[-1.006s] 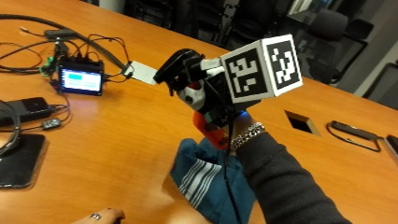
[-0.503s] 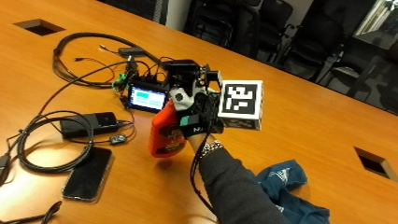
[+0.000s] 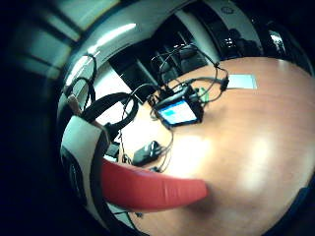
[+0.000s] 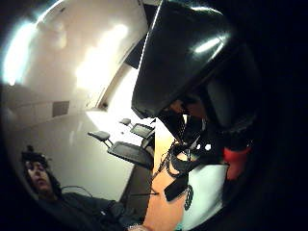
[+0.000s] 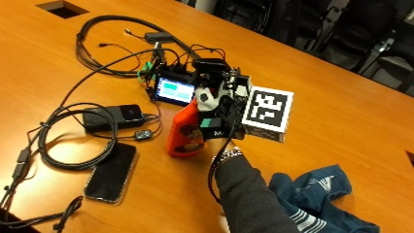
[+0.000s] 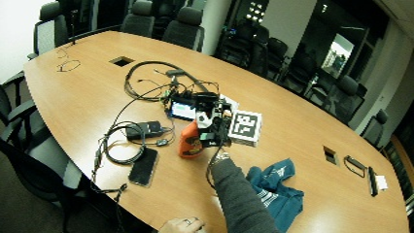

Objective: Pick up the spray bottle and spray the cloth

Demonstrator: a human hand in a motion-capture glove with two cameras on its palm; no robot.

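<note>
Gripping orange spray bottle [image 5: 185,136] upright | right hand [image 5: 216,104] | label unreadable

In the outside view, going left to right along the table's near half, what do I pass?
Smartphone → orange spray bottle held by the gloved right hand → blue cloth.

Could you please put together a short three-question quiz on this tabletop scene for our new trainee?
1. True or false: the spray bottle stands on the blue cloth.
2. Which object lies nearest the table edge? A) smartphone B) small screen
3. What is the gloved right hand holding?

Key:
1. False; the bottle is on bare wood, apart from the cloth.
2. A
3. The orange spray bottle, by its upper part.
</note>
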